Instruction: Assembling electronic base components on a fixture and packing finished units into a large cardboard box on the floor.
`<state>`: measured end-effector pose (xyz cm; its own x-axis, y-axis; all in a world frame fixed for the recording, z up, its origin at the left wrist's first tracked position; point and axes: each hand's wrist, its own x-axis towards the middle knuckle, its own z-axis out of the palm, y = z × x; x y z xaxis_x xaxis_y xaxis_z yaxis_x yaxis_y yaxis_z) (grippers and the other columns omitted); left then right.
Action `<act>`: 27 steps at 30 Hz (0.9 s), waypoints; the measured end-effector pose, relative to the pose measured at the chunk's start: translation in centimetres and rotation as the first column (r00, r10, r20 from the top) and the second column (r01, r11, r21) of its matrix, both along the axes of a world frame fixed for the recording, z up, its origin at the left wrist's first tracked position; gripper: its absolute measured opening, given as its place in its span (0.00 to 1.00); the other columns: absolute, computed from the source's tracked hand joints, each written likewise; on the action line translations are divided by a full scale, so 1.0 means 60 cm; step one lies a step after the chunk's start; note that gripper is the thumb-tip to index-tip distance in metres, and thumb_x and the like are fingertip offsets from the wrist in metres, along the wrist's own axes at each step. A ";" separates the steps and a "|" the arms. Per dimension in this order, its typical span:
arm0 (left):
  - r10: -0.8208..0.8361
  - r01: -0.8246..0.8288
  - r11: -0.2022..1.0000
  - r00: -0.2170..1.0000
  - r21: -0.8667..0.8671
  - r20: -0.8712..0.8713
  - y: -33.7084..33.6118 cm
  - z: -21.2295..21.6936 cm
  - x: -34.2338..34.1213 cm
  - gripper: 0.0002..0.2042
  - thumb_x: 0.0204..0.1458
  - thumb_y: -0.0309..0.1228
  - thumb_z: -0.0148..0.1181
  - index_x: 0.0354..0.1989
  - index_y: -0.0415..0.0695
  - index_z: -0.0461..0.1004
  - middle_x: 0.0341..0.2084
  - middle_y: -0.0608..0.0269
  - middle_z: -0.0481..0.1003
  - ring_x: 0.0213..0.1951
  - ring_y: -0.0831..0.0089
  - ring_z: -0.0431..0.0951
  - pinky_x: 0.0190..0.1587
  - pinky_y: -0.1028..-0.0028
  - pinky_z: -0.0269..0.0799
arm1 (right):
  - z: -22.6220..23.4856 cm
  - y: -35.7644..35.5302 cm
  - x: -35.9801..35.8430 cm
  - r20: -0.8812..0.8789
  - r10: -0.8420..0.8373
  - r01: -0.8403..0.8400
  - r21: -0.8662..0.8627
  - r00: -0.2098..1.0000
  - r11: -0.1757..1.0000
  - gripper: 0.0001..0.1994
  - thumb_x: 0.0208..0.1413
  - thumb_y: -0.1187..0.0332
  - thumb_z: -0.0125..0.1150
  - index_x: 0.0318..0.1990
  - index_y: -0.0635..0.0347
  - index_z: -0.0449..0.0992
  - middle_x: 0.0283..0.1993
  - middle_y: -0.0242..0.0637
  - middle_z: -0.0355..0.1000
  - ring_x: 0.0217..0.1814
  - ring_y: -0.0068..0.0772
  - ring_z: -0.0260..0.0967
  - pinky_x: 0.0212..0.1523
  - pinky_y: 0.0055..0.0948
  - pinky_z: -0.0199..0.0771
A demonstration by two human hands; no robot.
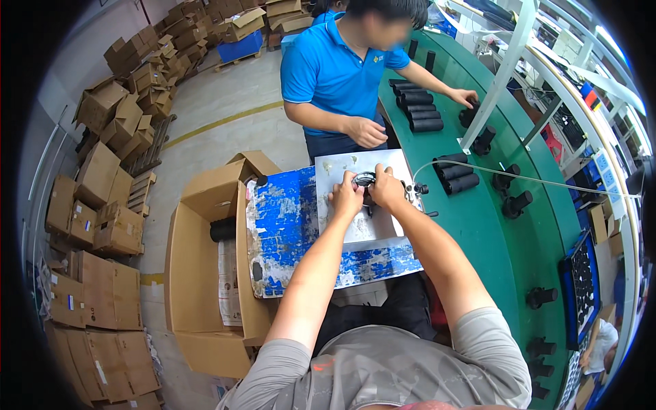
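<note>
Both my hands are at a black ring-shaped part [364, 179] over a silver metal plate [335, 229]. My left hand [346, 197] has its fingers curled round the part's left side. From the right, my right hand [387, 188] grips the same part, with fingers bent over its far edge. Beneath the hands the lower portion of the part is mostly hidden. Close to my right hand, at the plate's right edge, sits a small metal fitting [414, 189] with a thin clear hose [519, 179] running off to the right.
The plate lies on a worn blue board [287, 205]. Left of it stands an open cardboard box [179, 273] with a black cylinder [222, 229] inside. A co-worker in a blue shirt [342, 75] reaches over the green bench [471, 253], which carries several black tubes [459, 183]. Stacked cartons [113, 294] line the left.
</note>
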<state>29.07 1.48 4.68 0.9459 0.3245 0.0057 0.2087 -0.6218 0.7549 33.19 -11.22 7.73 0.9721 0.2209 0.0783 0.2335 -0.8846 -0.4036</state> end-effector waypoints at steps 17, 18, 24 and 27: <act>-0.213 0.251 0.943 0.960 0.218 -0.182 0.009 0.031 -0.009 0.53 0.34 0.57 0.74 0.72 0.50 0.58 0.59 0.59 0.62 0.64 0.61 0.61 0.61 0.56 0.55 | -0.017 -0.047 0.038 -0.059 0.032 -0.023 0.145 0.998 0.989 0.23 0.49 0.61 0.66 0.52 0.58 0.72 0.51 0.62 0.70 0.50 0.63 0.73 0.54 0.47 0.73; -0.212 0.251 0.942 0.959 0.221 -0.188 0.013 0.031 -0.010 0.53 0.34 0.57 0.74 0.72 0.50 0.58 0.59 0.59 0.62 0.64 0.61 0.61 0.61 0.56 0.55 | -0.013 -0.059 0.037 0.074 0.086 -0.099 0.208 0.994 0.973 0.22 0.49 0.62 0.65 0.52 0.58 0.74 0.50 0.60 0.71 0.51 0.62 0.72 0.55 0.46 0.73; -0.182 0.238 0.933 0.959 0.269 -0.217 0.018 0.046 -0.018 0.50 0.38 0.56 0.73 0.71 0.52 0.58 0.57 0.59 0.63 0.62 0.58 0.62 0.62 0.55 0.53 | -0.021 -0.277 0.004 -0.091 -0.051 0.033 -0.188 0.995 0.982 0.14 0.53 0.70 0.54 0.46 0.58 0.79 0.49 0.49 0.76 0.54 0.51 0.74 0.55 0.44 0.73; -0.170 0.235 0.935 0.954 0.265 -0.247 0.022 0.049 -0.024 0.49 0.39 0.56 0.72 0.71 0.52 0.58 0.58 0.59 0.62 0.63 0.58 0.61 0.63 0.55 0.52 | -0.081 -0.308 -0.052 -0.330 -0.054 -0.066 -0.342 0.942 0.937 0.14 0.52 0.71 0.53 0.45 0.57 0.78 0.49 0.51 0.76 0.53 0.51 0.75 0.54 0.45 0.74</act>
